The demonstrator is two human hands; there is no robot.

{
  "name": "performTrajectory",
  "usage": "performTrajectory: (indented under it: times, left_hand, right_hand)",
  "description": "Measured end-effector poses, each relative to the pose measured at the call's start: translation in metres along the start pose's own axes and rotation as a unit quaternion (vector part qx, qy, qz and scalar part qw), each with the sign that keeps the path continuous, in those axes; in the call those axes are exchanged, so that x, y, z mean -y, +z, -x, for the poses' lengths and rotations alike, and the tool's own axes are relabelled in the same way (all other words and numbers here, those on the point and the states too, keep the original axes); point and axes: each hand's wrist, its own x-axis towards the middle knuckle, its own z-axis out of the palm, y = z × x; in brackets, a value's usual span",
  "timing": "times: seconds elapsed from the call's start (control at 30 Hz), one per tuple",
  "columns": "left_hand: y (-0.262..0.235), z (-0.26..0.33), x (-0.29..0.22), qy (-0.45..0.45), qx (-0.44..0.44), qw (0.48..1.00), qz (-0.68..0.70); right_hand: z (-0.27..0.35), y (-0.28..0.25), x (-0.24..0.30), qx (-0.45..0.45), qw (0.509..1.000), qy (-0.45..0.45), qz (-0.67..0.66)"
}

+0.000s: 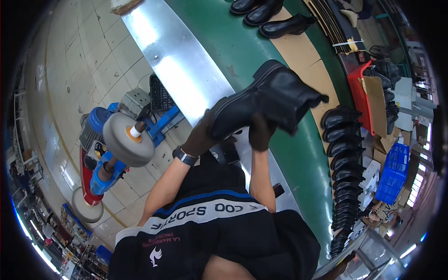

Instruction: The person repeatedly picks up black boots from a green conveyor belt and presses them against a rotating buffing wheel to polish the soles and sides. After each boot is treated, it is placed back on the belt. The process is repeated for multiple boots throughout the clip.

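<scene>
A black leather ankle boot (268,95) is held up in front of me, above the metal edge and green surface of the bench. Its toe points to the lower left, and its shaft opening faces right. My left hand (199,136), in a dark glove with a watch at the wrist, grips the toe end. Under the middle of the boot, my gloved right hand (260,133) is closed on its lower side near the shaft. Some fingers of both hands are hidden behind the boot.
A buffing machine with a pale round wheel (128,140) stands left of me. Several black boots (345,158) line the bench's right side, and more (284,25) stand at the far end. Beyond are a red crate (359,100) and a blue crate (393,172).
</scene>
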Motion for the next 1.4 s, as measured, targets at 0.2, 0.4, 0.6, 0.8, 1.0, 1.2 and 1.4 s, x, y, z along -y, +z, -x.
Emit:
performTrajectory:
  times: [0.2, 0.4, 0.6, 0.8, 1.0, 1.2, 1.4]
  left_hand:
    - [-0.075, 0.087, -0.002, -0.164, 0.092, 0.926, 0.327]
    - [-0.146, 0.173, 0.006, -0.398, 0.035, 0.783, 0.477]
    - [-0.148, 0.259, 0.089, -0.172, 0.036, 0.95, 0.258]
    - [-0.144, 0.296, 0.087, -0.178, -0.028, 0.827, 0.532]
    - [-0.149, 0.258, 0.102, -0.216, -0.238, 0.605, 0.728]
    - [-0.152, 0.245, 0.175, -0.233, -0.279, 0.643, 0.674]
    - [-0.187, 0.217, 0.226, -0.236, -0.244, 0.635, 0.694]
  right_hand:
    - [-0.086, -0.139, 0.087, 0.317, 0.922, 0.08, -0.209]
    - [-0.16, -0.146, 0.196, 0.593, 0.792, -0.122, -0.074]
    - [-0.111, -0.088, 0.26, 0.786, 0.583, -0.03, -0.203]
    - [0.008, -0.077, 0.222, 0.675, 0.533, 0.401, -0.316]
    - [0.098, -0.064, 0.267, 0.453, 0.573, 0.568, -0.378]
    - [0.135, -0.013, 0.296, 0.306, 0.475, 0.681, -0.465]
    - [0.188, 0.084, 0.262, 0.285, 0.408, 0.686, -0.53]
